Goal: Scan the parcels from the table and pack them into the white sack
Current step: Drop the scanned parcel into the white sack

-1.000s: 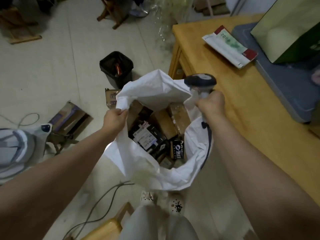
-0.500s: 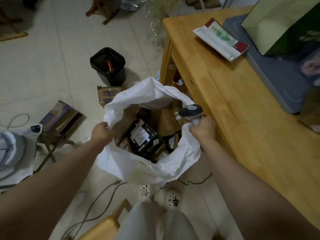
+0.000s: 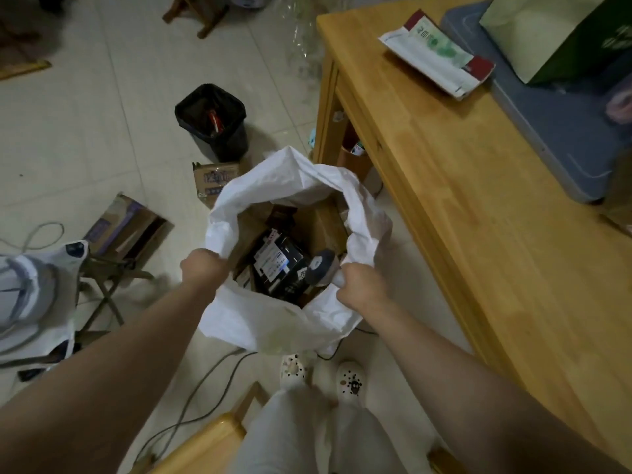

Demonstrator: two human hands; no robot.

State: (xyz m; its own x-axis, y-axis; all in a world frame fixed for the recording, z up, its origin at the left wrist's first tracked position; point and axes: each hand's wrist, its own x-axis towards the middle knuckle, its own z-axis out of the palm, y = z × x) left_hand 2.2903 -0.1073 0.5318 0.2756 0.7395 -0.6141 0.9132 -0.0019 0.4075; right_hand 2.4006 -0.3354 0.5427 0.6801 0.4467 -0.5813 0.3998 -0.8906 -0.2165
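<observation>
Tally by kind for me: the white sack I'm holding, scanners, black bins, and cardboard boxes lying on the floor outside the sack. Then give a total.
white sack: 1
scanner: 1
black bin: 1
cardboard boxes on the floor: 2
Total: 5

Dim indoor light, soft shadows, wide-angle edge warp, slight blur overall

A black bin stands on the tiled floor, with a printed cardboard box just beside it. Another open carton lies further left. A grey cable trails across the floor.
</observation>
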